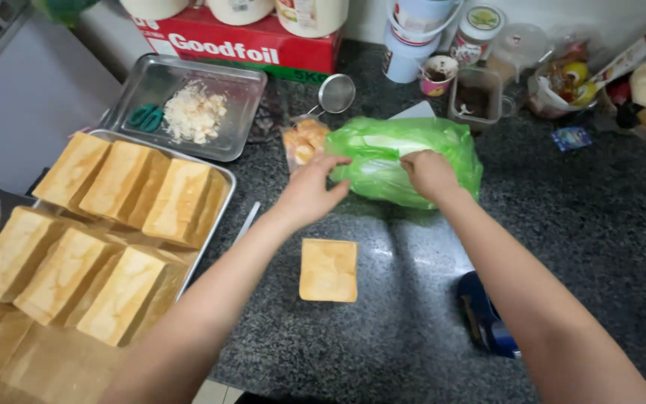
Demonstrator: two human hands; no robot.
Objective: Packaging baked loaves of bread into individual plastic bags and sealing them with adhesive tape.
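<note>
Both of my hands are on a green plastic bag (383,161) lying on the dark granite counter (585,224). My left hand (310,191) pinches the bag's left end with thumb and fingers. My right hand (429,173) presses on the bag's top near its middle, fingers curled into the plastic. A single square slice of bread (328,270) lies flat on the counter between my forearms, closer to me than the bag. What the bag contains is hidden.
A metal tray (218,202) at left holds several loaves of bread (125,224). Behind it another steel tray (244,90) carries crumbs and green scissors (145,117). A small strainer (335,93), a packet of orange pieces (302,142), cups, jars and a red box (248,46) line the back. A blue object (484,322) lies near the front.
</note>
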